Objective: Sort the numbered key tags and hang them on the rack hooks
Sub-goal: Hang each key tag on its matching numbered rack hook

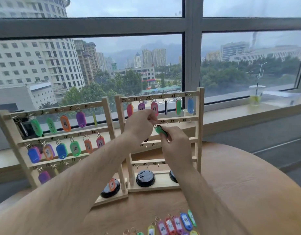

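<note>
Pinching the metal ring (pixel 154 126) between thumb and fingertip, the left hand (pixel 141 123) is steadying a green key tag (pixel 161 130), while the right hand (pixel 174 143) is gripping the tag's plastic body from below. The tag is hovering in front of the right rack (pixel 199 133), just under its second rail (pixel 180 119). Its long axis is running from the ring at ten o'clock to the body at four o'clock, and I cannot read its number. The bare hooks (pixel 178 122) by 34, 35 and 36 are sitting at about one o'clock from the ring, so the ring end in the left hand is nearer them. I am counting two racks, six tags on the right rack's top rail, six on the left rack's (pixel 107 109) second rail, three black lids (pixel 145 178), and one orange tag (pixel 112 184) lying on a lid. The loose tags (pixel 178 223) at six o'clock on the table (pixel 239 175) are running off the edge, uncountable.
</note>
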